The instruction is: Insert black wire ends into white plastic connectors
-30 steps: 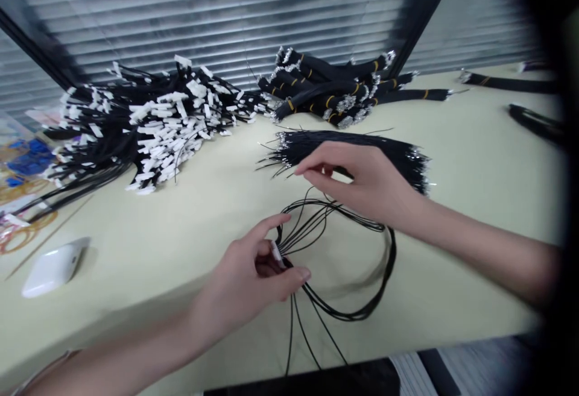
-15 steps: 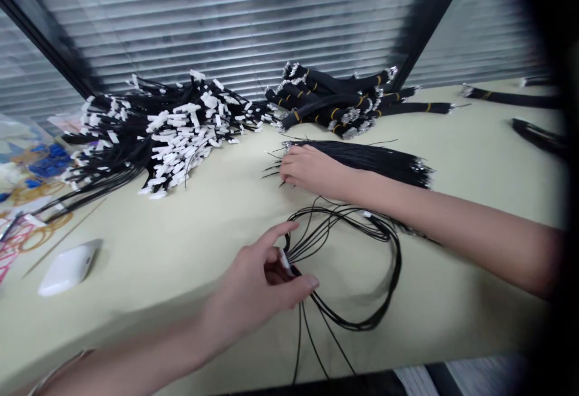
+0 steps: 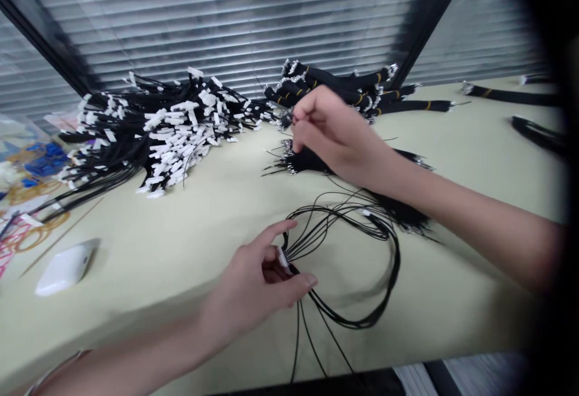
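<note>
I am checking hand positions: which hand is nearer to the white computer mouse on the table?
Left. The left hand pinches a small white connector at the table's front edge, apart from the mouse. The right hand is raised farther away over the loose black wires.

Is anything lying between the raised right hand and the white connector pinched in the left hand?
Only the looped black wires lie on the table between the right hand and the white connector in the left hand; they feed into that connector.
</note>
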{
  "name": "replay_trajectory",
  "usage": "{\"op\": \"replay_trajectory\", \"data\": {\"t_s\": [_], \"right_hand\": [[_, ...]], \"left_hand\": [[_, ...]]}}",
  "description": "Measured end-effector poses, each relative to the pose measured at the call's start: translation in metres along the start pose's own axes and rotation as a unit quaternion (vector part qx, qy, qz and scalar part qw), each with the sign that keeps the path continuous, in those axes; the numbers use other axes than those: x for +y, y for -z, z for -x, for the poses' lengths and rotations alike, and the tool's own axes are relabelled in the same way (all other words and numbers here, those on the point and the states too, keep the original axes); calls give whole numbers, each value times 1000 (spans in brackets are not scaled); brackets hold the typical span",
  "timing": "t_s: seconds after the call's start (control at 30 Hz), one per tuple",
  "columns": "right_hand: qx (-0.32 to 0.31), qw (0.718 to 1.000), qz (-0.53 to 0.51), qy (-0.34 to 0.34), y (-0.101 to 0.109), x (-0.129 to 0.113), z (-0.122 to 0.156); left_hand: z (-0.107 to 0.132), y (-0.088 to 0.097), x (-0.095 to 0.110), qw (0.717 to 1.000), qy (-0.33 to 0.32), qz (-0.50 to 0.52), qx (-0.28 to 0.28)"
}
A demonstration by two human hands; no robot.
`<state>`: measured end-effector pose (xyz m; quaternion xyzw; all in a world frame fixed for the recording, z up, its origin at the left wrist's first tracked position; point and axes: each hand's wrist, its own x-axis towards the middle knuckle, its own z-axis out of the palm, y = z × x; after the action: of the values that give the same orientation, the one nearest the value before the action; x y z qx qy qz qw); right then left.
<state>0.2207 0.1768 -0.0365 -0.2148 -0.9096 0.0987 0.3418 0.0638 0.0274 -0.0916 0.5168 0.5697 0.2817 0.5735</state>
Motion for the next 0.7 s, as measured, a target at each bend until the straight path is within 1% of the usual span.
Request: {"op": "replay_trajectory", "data": {"t_s": [0.03,0.07,0.1,0.13,0.17,0.23,0.3,0.37,0.5,0.7], "right_hand": [[35,998,-59,-9,8,-15,5],[53,995,-79,-25,14,-31,11],[53,995,-75,-27,17,-45,19],[33,996,-81,-23,19,-58,27],[-1,994,-99,-37,18,-68,36],[-78,985,-129,-82,12,-78,53],[-137,975,-123,-123,3,-78,67],[-167,973,-88,-135,-5,-73,76],[-187,975,-47,-110,-13,-66,82],[-201,974,-39,-94,-13,-65,81]], "left_hand": [[0,0,-1,1000,-2,1,0],[0,0,-2,1000,-5,1,0],[-1,-1,-3,1000,-10,-2,0],[-1,-1,-3,1000,-16,-7,1],[-1,-1,-4,1000,-22,-11,2],[-2,-2,-4,999,-28,-16,6],[-2,-2,-2,999,-26,-18,8],[-1,-2,-1,1000,-21,-21,6],[0,-1,0,999,-20,-37,6],[-1,-1,-2,998,-17,-56,3]]}}
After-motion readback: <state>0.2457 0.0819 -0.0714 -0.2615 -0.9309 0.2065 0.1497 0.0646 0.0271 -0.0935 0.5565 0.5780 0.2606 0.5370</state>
